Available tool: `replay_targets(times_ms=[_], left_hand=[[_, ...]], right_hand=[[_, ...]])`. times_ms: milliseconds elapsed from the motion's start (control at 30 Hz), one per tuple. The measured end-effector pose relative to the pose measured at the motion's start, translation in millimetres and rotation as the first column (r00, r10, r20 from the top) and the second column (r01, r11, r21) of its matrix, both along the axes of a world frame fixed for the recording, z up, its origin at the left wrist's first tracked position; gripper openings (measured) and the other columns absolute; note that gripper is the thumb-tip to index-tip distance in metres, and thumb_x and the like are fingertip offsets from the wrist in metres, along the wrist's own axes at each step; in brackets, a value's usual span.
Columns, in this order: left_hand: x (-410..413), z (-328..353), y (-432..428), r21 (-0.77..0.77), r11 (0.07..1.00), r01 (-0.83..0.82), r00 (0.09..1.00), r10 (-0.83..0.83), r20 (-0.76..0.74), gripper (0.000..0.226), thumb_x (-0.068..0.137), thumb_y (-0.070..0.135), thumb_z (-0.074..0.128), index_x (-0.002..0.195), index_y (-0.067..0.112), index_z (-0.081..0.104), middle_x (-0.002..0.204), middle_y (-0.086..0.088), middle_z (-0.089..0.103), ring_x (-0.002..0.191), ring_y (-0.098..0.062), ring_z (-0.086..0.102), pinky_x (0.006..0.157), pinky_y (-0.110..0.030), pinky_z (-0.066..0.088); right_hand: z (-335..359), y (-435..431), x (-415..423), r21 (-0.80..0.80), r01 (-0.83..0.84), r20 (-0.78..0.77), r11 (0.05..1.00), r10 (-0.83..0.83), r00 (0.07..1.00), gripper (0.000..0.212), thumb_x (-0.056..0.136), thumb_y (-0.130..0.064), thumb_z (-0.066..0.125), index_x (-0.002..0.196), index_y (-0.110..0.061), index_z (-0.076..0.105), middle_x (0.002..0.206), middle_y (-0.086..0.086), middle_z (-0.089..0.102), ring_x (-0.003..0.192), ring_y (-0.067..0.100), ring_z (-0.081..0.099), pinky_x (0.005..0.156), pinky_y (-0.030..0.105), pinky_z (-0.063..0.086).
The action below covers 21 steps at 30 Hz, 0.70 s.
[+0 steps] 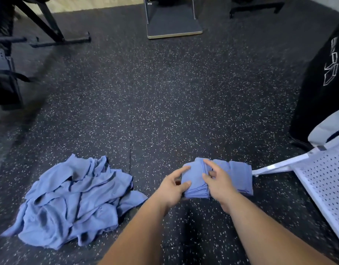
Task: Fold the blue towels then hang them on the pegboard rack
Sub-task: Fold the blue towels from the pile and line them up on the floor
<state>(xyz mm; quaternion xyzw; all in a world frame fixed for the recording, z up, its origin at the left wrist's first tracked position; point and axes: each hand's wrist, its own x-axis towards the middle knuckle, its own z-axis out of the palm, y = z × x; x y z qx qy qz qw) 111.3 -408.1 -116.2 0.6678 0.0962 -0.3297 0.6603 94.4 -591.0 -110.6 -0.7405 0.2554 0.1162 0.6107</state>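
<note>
Holding item one: left hand (172, 186) and right hand (219, 181), forearms bare, both clasped on a small folded stack of soft blue cloth towels (194, 181) that sits on the floor between them.

- Left thumb pressed on the stack's top face. Left fingers (181, 173) curled round its left edge.
- Right thumb and forefinger laid across the top. The other right fingers (212, 174) are tucked down the right edge.
- Handling, by judgement: light, limp, not fragile. The layers are likely to slide or fan apart if lifted by one corner. Best gripped through the full thickness at opposite edges, thumb on top, and draped over the rack at the fold.

Item two: second folded stack of blue towels (240, 178), just right of the right fingers. Whether it touches the first stack cannot be told.

Item three: loose heap of unfolded blue towels (75, 199), crumpled and overlapping, left of the left fingers — folding evidently far from finished.

Item four: white perforated pegboard rack (323, 180), tilted, further right of the right fingers. No towels hang on it.

Item five: black rubber floor with pale speckles (165, 102), beyond the fingertips.

Item six, farthest: grey flat platform with metal legs (172, 25) straight ahead of the fingertips, black metal frame (50, 27) off to the left, and black fabric with white lettering (325, 73) off to the right.
</note>
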Motion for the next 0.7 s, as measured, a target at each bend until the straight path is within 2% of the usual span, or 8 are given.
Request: replay_targets(times_ms=[100, 167, 200, 300, 367, 400, 533, 700], left_hand=[[13, -27, 3, 0.016, 1.000, -0.023, 1.000, 0.023, -0.011, 0.047, 0.105, 0.004, 0.062, 0.144, 0.031, 0.061, 0.129, -0.012, 0.069, 0.084, -0.013, 0.072, 0.069, -0.025, 0.059], [23, -45, 7, 0.044, 0.998, -0.041, 0.999, 0.040, 0.013, 0.047, 0.105, 0.001, 0.060, 0.143, 0.028, 0.060, 0.118, -0.005, 0.072, 0.072, -0.007, 0.068, 0.064, -0.021, 0.055], [29, -55, 9, 0.064, 0.997, -0.049, 0.998, 0.048, 0.028, 0.047, 0.105, 0.001, 0.059, 0.143, 0.028, 0.061, 0.116, -0.003, 0.073, 0.073, -0.007, 0.067, 0.067, -0.022, 0.057], [46, -84, 12, 0.118, 0.991, -0.059, 0.997, 0.053, 0.059, 0.052, 0.104, 0.001, 0.061, 0.146, 0.031, 0.061, 0.126, 0.002, 0.074, 0.099, -0.018, 0.073, 0.097, -0.039, 0.061], [56, -100, 12, 0.143, 0.988, -0.064, 0.997, 0.056, 0.062, 0.054, 0.103, 0.002, 0.061, 0.141, 0.040, 0.065, 0.125, 0.005, 0.075, 0.102, -0.026, 0.073, 0.103, -0.054, 0.058], [61, -107, 10, 0.153, 0.986, -0.065, 0.996, 0.055, 0.070, 0.055, 0.102, 0.002, 0.061, 0.138, 0.043, 0.066, 0.125, 0.005, 0.074, 0.103, -0.027, 0.072, 0.104, -0.056, 0.057], [77, -127, 6, 0.142, 0.989, -0.046, 0.996, 0.035, 0.077, 0.057, 0.099, 0.004, 0.061, 0.135, 0.049, 0.066, 0.136, 0.003, 0.069, 0.123, -0.026, 0.070, 0.110, -0.050, 0.054], [88, -156, 5, 0.236, 0.970, 0.061, 0.993, -0.083, 0.085, 0.062, 0.088, 0.022, 0.059, 0.137, 0.060, 0.059, 0.147, 0.005, 0.061, 0.132, -0.021, 0.062, 0.114, -0.046, 0.050]], right_hand=[[-28, 6, 9, -0.115, -0.032, -0.018, 0.993, 0.030, 0.999, 0.045, 0.105, -0.019, 0.061, 0.142, -0.043, 0.055, 0.136, 0.002, 0.064, 0.121, 0.018, 0.062, 0.108, 0.043, 0.051], [-47, 10, 15, -0.213, -0.093, -0.056, 0.973, 0.083, 0.995, 0.050, 0.103, -0.022, 0.064, 0.147, -0.041, 0.050, 0.141, 0.003, 0.061, 0.128, 0.021, 0.059, 0.110, 0.043, 0.047], [-55, 13, 18, -0.268, -0.135, -0.077, 0.954, 0.118, 0.990, 0.054, 0.102, -0.024, 0.065, 0.150, -0.040, 0.046, 0.144, 0.005, 0.059, 0.132, 0.023, 0.056, 0.112, 0.044, 0.045], [-74, 16, 26, -0.383, -0.241, -0.095, 0.892, 0.222, 0.970, 0.066, 0.099, -0.025, 0.066, 0.157, -0.043, 0.039, 0.148, 0.003, 0.048, 0.130, 0.024, 0.057, 0.113, 0.044, 0.045], [-83, 16, 32, -0.462, -0.287, -0.095, 0.839, 0.275, 0.957, 0.068, 0.099, -0.027, 0.066, 0.157, -0.047, 0.037, 0.146, -0.004, 0.043, 0.121, 0.021, 0.059, 0.109, 0.042, 0.048], [-87, 15, 36, -0.527, -0.313, -0.106, 0.790, 0.304, 0.947, 0.068, 0.099, -0.030, 0.067, 0.157, -0.048, 0.038, 0.145, -0.005, 0.041, 0.121, 0.021, 0.057, 0.109, 0.042, 0.047], [-104, 10, 50, -0.744, -0.359, -0.160, 0.564, 0.372, 0.914, 0.060, 0.098, -0.040, 0.066, 0.153, -0.047, 0.045, 0.150, -0.001, 0.037, 0.134, 0.025, 0.042, 0.110, 0.045, 0.045], [-117, 9, 49, -0.786, -0.382, -0.199, 0.486, 0.387, 0.900, 0.056, 0.100, -0.046, 0.063, 0.153, -0.045, 0.047, 0.156, 0.002, 0.034, 0.139, 0.027, 0.035, 0.109, 0.047, 0.046]])
